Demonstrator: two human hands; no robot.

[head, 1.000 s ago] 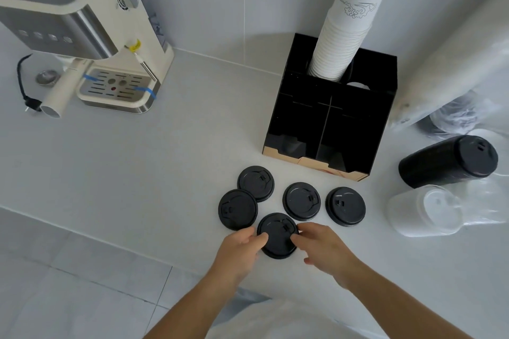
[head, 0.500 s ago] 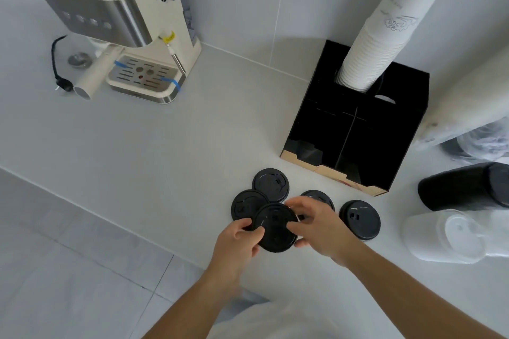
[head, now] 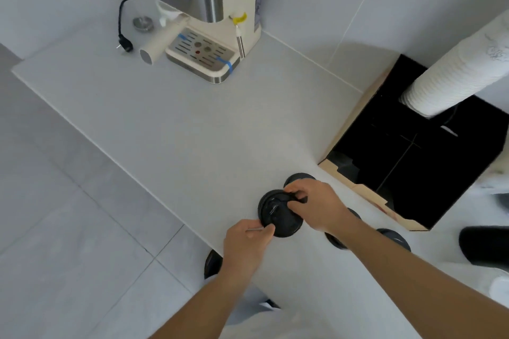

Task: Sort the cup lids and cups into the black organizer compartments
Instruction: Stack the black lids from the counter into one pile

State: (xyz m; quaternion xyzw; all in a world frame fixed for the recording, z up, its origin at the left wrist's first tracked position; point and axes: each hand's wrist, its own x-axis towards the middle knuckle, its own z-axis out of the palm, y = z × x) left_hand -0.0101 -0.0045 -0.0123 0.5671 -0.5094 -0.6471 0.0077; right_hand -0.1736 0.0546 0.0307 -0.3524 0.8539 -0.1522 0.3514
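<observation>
Pinching a round black lid [head: 278, 215] between left hand [head: 245, 245] at its near rim and right hand [head: 316, 206] at its far side, near the counter edge [head: 154, 190]. Beyond right, black organizer [head: 429, 173], white cup stack [head: 462, 69] upright inside; bare counter leftward toward coffee machine [head: 203, 16].

Since a second ago, both hands have raised the black lid [head: 278, 215] off the counter [head: 192, 124], just in front of the black organizer [head: 429, 173]. The left hand [head: 248, 239] pinches its near edge; the right hand [head: 316, 206] has shifted onto its far edge, now covering a lid lying before the organizer.
</observation>
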